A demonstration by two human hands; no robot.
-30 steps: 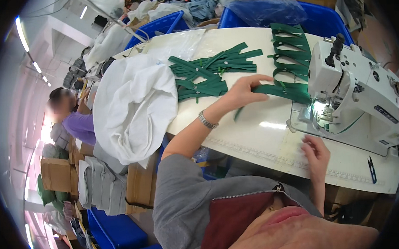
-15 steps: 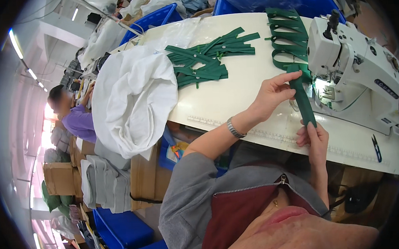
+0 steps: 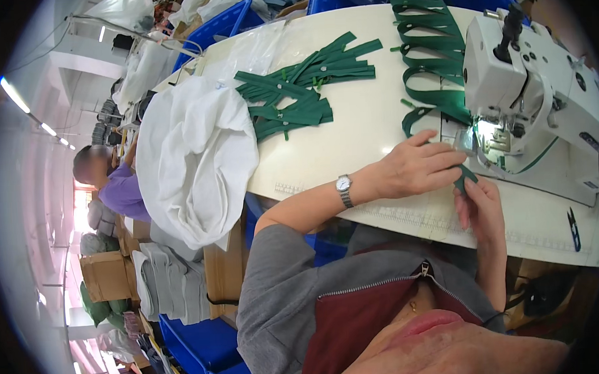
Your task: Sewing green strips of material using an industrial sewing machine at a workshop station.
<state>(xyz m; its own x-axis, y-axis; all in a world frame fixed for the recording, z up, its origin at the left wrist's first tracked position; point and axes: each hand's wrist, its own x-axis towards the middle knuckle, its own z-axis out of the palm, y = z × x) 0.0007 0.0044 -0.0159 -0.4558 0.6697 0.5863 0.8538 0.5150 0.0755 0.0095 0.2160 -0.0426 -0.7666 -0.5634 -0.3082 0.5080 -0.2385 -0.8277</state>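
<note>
**Strip's gone from mid-air to flat at the needle**

Watching the head feed here. Half a second back both hands had the narrow dark green fabric strip [image 3: 467, 176] lifted up off the table, stretched between them on a slant. Now it's been brought down flat and pushed far-right, so most of it is hidden under my left hand [image 3: 419, 170] and only a short green tip pokes out near the presser foot of the white industrial sewing machine [image 3: 542, 89].

Grip-wise: the left hand lies palm down with fingers spread, pressing the strip onto the cream tabletop [image 3: 357, 137] rather than pinching it. The right hand [image 3: 479, 209] sits just near of it, thumb and fingertips closed on the strip's near end.

My read is that the strip has gone from being picked and straightened to being lined up at the foot, under the machine's little lamp. Whether the end is actually under the foot I can't tell, the hand covers it.

Further left, the loose pile of cut green strips [image 3: 302, 93] and the crumpled white cloth [image 3: 194, 158] look the same as before. The chained green pieces [image 3: 434, 54] trail off behind the machine.
</note>
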